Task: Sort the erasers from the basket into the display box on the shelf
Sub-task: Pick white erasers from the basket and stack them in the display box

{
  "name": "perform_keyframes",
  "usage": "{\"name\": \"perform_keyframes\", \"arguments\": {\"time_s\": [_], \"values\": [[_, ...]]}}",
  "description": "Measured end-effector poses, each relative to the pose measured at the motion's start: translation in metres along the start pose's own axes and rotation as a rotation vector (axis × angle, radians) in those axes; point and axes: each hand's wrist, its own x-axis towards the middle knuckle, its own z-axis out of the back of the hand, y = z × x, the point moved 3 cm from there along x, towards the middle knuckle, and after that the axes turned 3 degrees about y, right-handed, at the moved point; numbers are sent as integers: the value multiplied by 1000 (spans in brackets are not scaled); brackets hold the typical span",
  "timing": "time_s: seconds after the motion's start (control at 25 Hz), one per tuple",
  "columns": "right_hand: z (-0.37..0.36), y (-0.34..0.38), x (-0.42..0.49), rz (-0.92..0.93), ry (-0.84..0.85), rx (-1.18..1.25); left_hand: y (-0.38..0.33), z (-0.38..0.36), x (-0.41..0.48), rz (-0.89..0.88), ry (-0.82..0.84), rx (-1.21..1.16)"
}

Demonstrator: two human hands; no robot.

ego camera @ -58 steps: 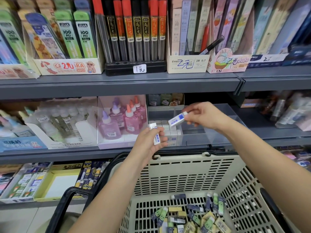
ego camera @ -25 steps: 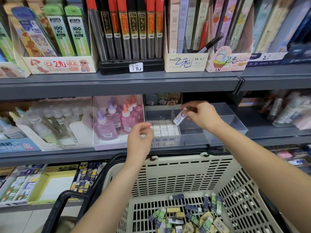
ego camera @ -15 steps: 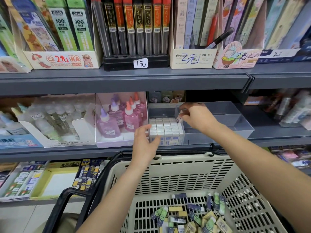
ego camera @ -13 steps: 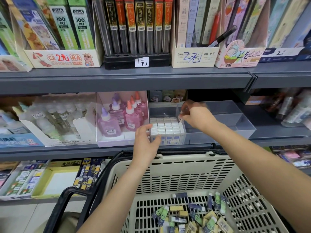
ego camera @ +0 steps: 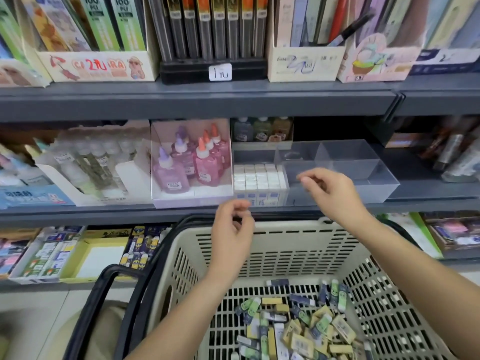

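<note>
A clear display box sits on the middle shelf. Its left compartment holds rows of white erasers standing upright. A beige plastic basket below holds a heap of loose erasers in blue, green and yellow sleeves. My left hand hovers over the basket's far rim, fingers loosely curled, holding nothing. My right hand is in front of the display box, fingers relaxed and empty.
Pink and purple glue bottles stand in a box left of the erasers. Clear glue bottles fill a carton farther left. Pencil lead tubes and pen boxes line the upper shelf. The basket's black handle hangs at its left.
Both hands placed their white erasers in the display box's left compartment and drew back from the shelf toward the basket, now empty. The camera view dipped slightly.
</note>
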Motion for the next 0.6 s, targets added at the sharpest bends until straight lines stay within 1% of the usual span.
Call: {"name": "perform_keyframes", "arguments": {"time_s": [0.08,0.12,0.24,0.36,0.44,0.48,0.52,0.6], "values": [[-2,-18,-41,-34,108,50,13,-10,-21,77,152,76],[-7,-28,-57,-65,204,40,22,-15,-29,134,222,118],[-34,-60,-100,-127,572,-67,56,-27,-52,330,389,272],[-66,-80,-134,-155,807,-181,89,-30,-71,463,607,482],[-87,-89,-155,-157,933,-227,102,-29,-80,485,705,576],[-95,-92,-164,-138,999,-303,106,-30,-86,487,745,590],[-102,-95,-173,-94,1058,-424,110,-33,-93,483,807,605],[-111,-101,-185,2,1109,-646,119,-42,-113,430,1017,686]]}}
